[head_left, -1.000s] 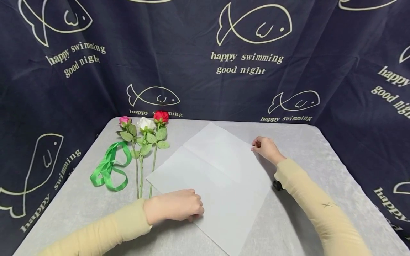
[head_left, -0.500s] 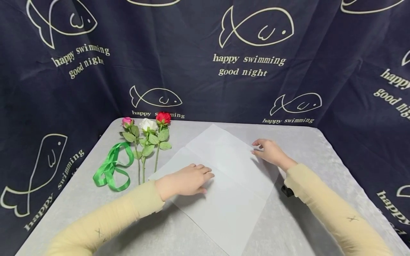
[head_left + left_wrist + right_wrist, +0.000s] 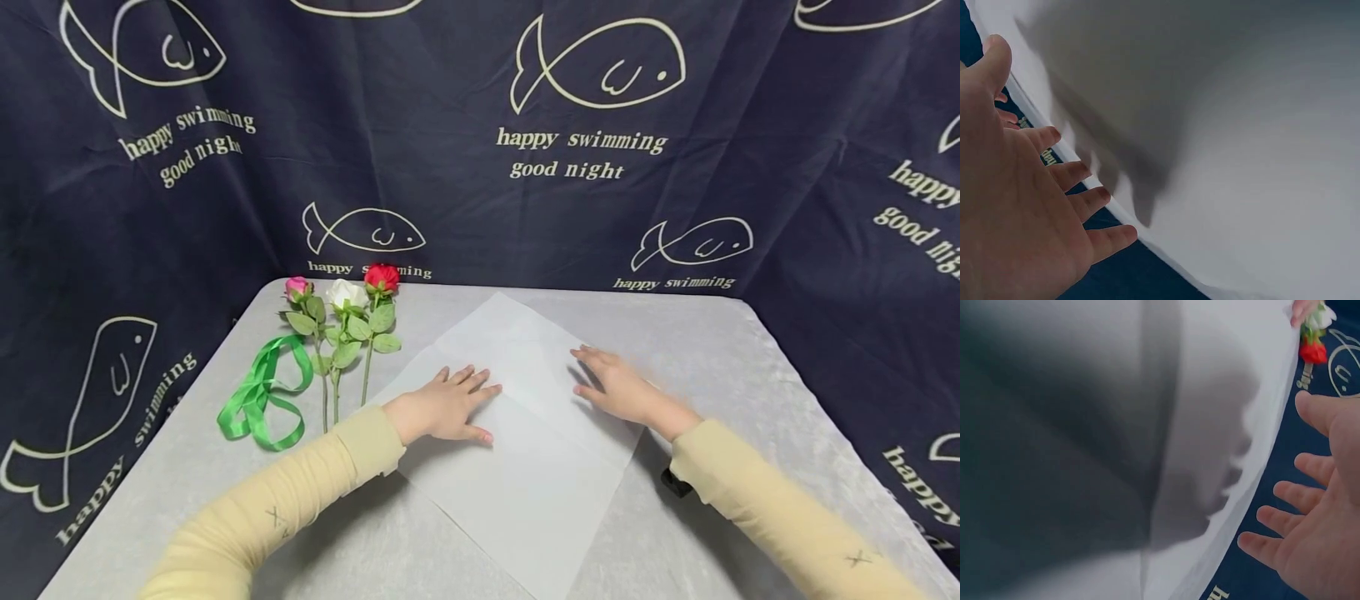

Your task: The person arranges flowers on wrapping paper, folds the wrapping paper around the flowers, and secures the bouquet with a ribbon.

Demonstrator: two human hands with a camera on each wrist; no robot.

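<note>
A large white sheet of paper (image 3: 525,500) lies on the table, turned like a diamond, with a faint crease across it. Over its left part is my left hand (image 3: 442,408), palm down with fingers spread. My right hand (image 3: 618,387) is over the paper's right edge, its fingers extended and thumb apart. Both wrist views show bare palms, the left hand (image 3: 1035,187) and the right hand (image 3: 1316,512), holding nothing and casting shadows on the white surface.
Left of the paper lie a pink rose (image 3: 298,288), a white rose (image 3: 347,294) and a red rose (image 3: 382,278), stems toward me. A looped green ribbon (image 3: 258,400) is beside them. A small black object (image 3: 677,483) shows under the right sleeve. Dark fish-print cloth (image 3: 465,150) hangs behind the table.
My left hand has left the paper's near-left edge, moved farther up over the sheet and spread its fingers. The right hand has released the right edge and opened, shifting slightly inward.
</note>
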